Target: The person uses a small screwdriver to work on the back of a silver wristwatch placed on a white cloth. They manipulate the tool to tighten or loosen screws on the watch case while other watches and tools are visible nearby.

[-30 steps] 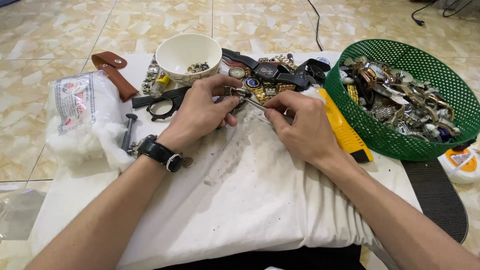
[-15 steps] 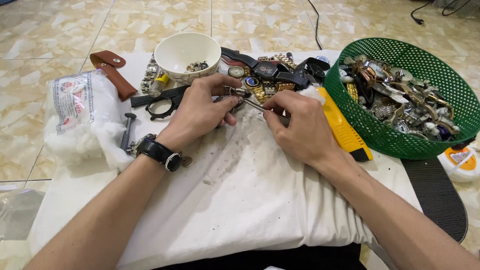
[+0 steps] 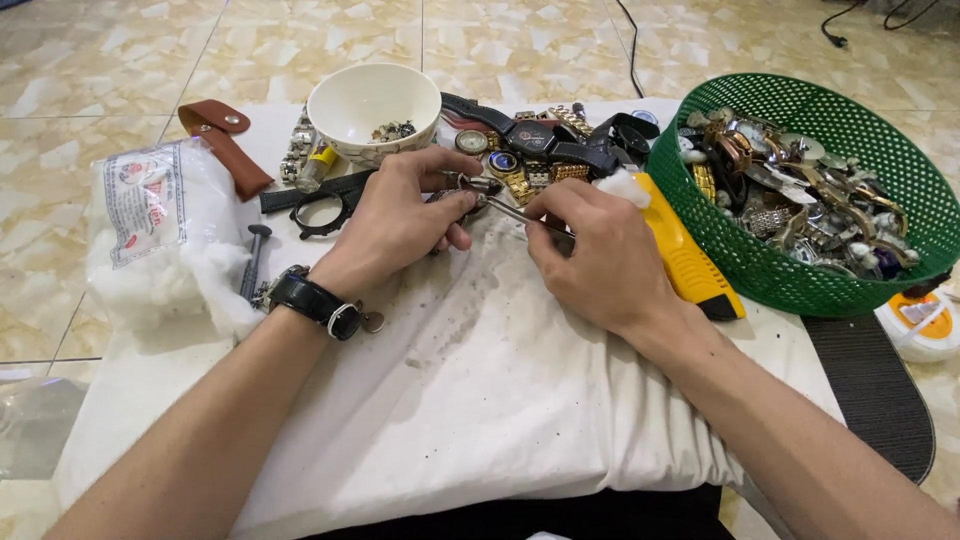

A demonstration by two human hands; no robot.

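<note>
My left hand [image 3: 405,215] pinches a small metal watch part [image 3: 462,190] between thumb and fingers, over a stained white cloth [image 3: 480,380]. A black watch sits on that wrist. My right hand [image 3: 590,255] grips thin metal tweezers [image 3: 520,213], whose tips point left and meet the watch part. A tuft of white cotton [image 3: 625,185] lies just beyond my right knuckles.
A white bowl [image 3: 372,100] with small parts stands at the back. Loose watches and straps [image 3: 545,150] pile behind my hands. A green mesh basket [image 3: 860,130] of watches sits right, beside a yellow utility knife [image 3: 685,255]. A cotton bag [image 3: 150,230] and brown leather strap [image 3: 225,140] lie left.
Both hands stay together on the watch part and tweezers. They have shifted only slightly; the grip looks the same.
</note>
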